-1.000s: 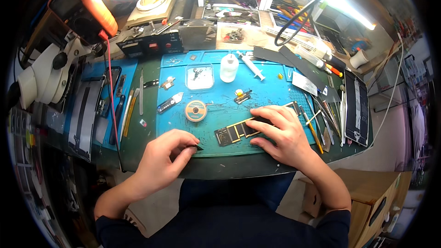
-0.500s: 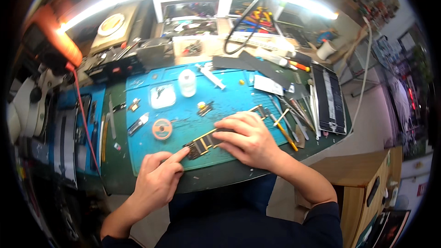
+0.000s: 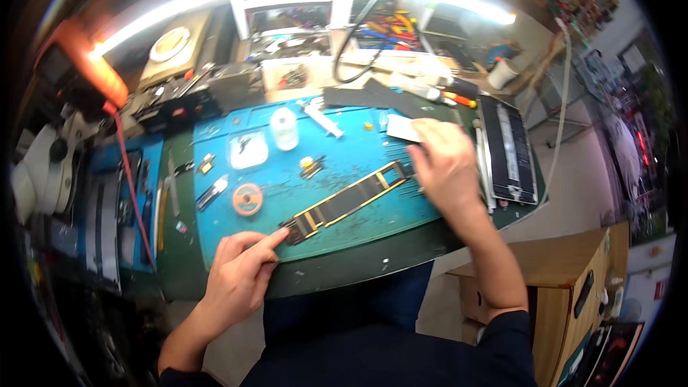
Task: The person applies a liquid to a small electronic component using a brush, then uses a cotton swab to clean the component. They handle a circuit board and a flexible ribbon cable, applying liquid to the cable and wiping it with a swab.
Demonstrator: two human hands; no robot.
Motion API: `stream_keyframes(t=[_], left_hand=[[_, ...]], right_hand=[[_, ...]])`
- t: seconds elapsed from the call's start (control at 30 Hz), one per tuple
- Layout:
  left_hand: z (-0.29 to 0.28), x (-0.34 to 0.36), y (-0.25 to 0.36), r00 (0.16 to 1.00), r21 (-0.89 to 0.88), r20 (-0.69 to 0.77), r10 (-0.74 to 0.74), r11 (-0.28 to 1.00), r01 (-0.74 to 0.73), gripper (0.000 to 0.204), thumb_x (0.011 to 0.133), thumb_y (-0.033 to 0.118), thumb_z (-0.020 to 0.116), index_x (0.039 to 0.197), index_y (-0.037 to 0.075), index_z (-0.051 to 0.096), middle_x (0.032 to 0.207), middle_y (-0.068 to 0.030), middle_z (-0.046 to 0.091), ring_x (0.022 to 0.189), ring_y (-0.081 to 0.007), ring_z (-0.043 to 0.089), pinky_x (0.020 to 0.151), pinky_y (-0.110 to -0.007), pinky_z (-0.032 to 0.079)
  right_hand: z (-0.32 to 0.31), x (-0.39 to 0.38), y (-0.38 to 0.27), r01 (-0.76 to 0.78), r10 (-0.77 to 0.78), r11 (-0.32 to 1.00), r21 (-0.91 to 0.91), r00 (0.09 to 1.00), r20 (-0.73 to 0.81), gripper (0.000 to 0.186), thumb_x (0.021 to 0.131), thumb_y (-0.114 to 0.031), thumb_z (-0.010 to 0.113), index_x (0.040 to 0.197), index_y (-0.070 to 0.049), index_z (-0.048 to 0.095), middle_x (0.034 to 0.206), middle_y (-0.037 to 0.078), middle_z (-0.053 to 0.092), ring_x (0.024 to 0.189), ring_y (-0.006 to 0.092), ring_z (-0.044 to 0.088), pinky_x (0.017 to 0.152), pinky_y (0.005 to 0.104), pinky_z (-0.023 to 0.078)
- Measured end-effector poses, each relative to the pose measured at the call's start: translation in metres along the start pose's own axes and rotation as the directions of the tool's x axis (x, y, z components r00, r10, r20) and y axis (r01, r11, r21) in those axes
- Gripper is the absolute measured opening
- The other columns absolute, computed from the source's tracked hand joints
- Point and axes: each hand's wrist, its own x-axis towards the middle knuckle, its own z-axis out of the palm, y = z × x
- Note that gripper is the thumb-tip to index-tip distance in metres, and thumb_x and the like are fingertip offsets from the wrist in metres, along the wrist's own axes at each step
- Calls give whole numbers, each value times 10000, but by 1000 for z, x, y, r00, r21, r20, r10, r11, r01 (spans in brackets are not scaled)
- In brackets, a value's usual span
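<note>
A long dark circuit board with gold edging (image 3: 342,201) lies diagonally on the blue mat (image 3: 358,236). My left hand (image 3: 236,276) is at its lower-left end, index fingertip resting on that end and the other fingers curled; whatever they may hold is hidden. My right hand (image 3: 448,165) is over the mat's right part, slightly blurred, thumb apart from the bent fingers, which touch or hover at a white card (image 3: 400,128). The tools beneath it are mostly hidden. A small part with yellow tape (image 3: 309,167) lies above the board.
A wire spool (image 3: 247,199), white bottle (image 3: 284,129), syringe (image 3: 322,120) and clear tray (image 3: 248,147) share the mat. A dark device housing (image 3: 507,154) lies right; an orange meter (image 3: 97,64) and microscope (image 3: 34,172) stand left. A wooden cabinet (image 3: 555,315) is below right.
My right hand has left the circuit board and moved up and right to the white card. My left hand moved onto the board's end. The view has shifted with my head.
</note>
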Motion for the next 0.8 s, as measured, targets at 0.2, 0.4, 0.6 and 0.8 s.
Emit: stream_keyframes(t=[0.2,0.4,0.6,0.8], left_hand=[[3,-1,-5,999,-41,-17,43,998,-44,370,887,-77,799,1232,42,736,1415,-91,777,1177,-302,701,974,-423,523],[-3,-19,-6,980,-331,-171,-99,943,38,196,1035,-110,696,1172,18,637,1273,-158,808,1047,-299,774,883,-376,633],[3,-50,-1,876,-545,-362,-319,835,78,139,1101,-102,608,1205,-10,611,1370,-229,745,1087,-242,783,965,-357,638],[1,-50,-3,886,-21,-426,-184,981,194,142,1075,-78,667,1194,-9,634,1395,-238,730,1141,-318,771,1007,-367,625]], right_hand=[[12,2,44,297,-298,921,-254,954,33,224,934,-61,782,1157,-51,798,1113,47,800,975,246,747,841,393,582],[-18,-6,-32,396,-413,911,-116,877,-245,267,875,68,836,1084,-55,725,995,94,758,864,288,723,753,393,575],[-1,-47,-185,627,-617,750,211,778,-117,297,926,-97,755,1176,60,784,1013,86,704,747,137,636,630,275,502],[14,-55,-208,405,-467,834,375,880,89,426,986,-248,849,1284,46,771,1061,108,764,751,180,707,641,299,571]])
